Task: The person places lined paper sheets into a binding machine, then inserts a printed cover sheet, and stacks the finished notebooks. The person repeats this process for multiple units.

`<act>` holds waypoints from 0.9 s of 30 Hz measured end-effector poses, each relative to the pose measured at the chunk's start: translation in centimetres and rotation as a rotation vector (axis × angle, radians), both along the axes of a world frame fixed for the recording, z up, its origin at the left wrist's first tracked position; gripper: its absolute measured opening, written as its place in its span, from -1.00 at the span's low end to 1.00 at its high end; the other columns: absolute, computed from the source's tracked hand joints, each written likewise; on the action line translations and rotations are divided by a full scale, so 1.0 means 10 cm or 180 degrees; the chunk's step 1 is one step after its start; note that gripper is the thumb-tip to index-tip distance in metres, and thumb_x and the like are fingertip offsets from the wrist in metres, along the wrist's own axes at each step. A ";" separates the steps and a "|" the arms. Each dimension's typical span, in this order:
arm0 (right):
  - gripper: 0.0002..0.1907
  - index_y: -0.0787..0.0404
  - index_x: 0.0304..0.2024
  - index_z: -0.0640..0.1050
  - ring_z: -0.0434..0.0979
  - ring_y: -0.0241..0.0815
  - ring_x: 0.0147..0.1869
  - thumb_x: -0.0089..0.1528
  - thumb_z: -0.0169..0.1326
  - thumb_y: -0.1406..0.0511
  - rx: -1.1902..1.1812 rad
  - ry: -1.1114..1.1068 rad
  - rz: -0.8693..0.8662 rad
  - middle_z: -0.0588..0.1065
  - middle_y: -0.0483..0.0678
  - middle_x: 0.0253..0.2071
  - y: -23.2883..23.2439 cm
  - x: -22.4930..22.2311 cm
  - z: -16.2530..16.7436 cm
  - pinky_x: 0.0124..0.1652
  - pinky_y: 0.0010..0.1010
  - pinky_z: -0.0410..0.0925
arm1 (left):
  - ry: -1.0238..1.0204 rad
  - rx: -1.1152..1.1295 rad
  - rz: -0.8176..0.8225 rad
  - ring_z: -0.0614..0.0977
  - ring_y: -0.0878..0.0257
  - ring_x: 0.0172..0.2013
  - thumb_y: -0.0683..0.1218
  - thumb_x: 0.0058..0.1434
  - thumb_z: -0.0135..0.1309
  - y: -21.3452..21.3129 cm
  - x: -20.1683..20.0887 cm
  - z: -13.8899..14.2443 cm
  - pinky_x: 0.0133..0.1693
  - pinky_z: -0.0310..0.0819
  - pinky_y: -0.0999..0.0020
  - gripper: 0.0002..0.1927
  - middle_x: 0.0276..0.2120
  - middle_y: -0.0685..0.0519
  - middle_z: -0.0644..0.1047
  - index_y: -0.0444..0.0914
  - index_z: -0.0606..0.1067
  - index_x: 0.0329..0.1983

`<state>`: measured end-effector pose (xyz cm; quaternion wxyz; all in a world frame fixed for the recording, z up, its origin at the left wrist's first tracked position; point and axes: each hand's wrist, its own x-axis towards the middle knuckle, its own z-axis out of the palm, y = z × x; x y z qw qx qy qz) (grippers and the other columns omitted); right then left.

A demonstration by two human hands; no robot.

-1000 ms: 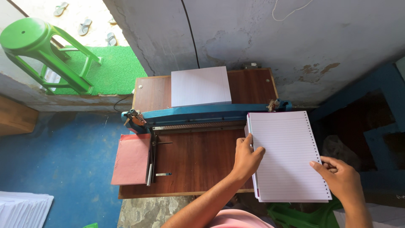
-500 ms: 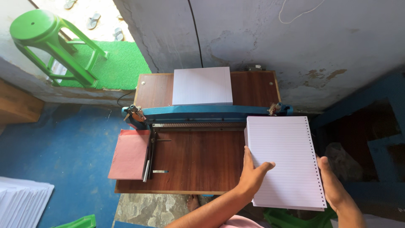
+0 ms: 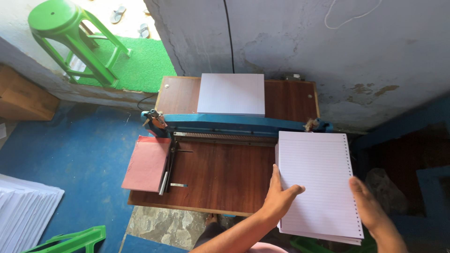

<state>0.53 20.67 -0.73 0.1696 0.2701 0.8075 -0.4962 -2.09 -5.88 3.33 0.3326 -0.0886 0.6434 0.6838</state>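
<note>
One view is given, taken from head height, aimed steeply down and forward at the brown wooden worktable [image 3: 220, 173] in mid frame, the grey plastered wall [image 3: 300, 42] above.

The ruled paper stack [image 3: 318, 182] hides the counter's [image 3: 220, 178] 4 o'clock corner; at 8 o'clock, the frame edge cuts off loose white sheets [image 3: 23, 211].

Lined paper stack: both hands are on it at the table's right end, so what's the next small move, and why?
Probably square it up. The lined paper stack sits slightly askew, its near end overhanging the wooden table. The left hand grips its left edge, the right hand its punched right edge, so pressing inward should align the sheets.
</note>
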 end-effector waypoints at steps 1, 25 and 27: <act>0.13 0.12 0.49 0.15 0.18 0.31 0.53 0.12 -0.37 -0.44 0.0306 0.0079 -0.0144 0.22 0.36 0.43 0.00 -0.02 0.06 0.33 0.39 0.12 | -0.0014 0.0050 0.0081 0.28 -0.10 0.38 0.02 0.05 0.10 -0.04 0.00 -0.02 0.32 0.27 0.04 0.18 0.46 -0.23 -0.01 -0.20 -0.37 0.56; -0.78 0.18 -0.22 0.69 0.65 -0.11 -0.12 0.18 0.27 0.19 0.1715 0.2474 0.2079 0.64 -0.03 -0.19 -1.69 -2.37 1.05 -0.11 -0.29 0.47 | 0.2780 -0.1352 -0.0060 0.69 0.05 -0.06 0.06 0.24 0.12 -1.54 -2.63 0.03 -0.01 0.58 0.19 -0.56 -0.06 -0.16 0.64 -0.33 0.55 0.06; -0.78 0.17 -0.22 0.70 0.64 -0.08 -0.10 0.18 0.27 0.17 0.1769 0.2199 0.2247 0.64 -0.02 -0.19 -1.76 -2.59 0.88 -0.09 -0.26 0.47 | 0.2857 -0.1529 -0.0163 0.70 0.03 -0.10 0.02 0.24 0.12 -1.55 -2.77 -0.10 -0.04 0.58 0.19 -0.61 -0.08 -0.16 0.65 -0.32 0.56 0.03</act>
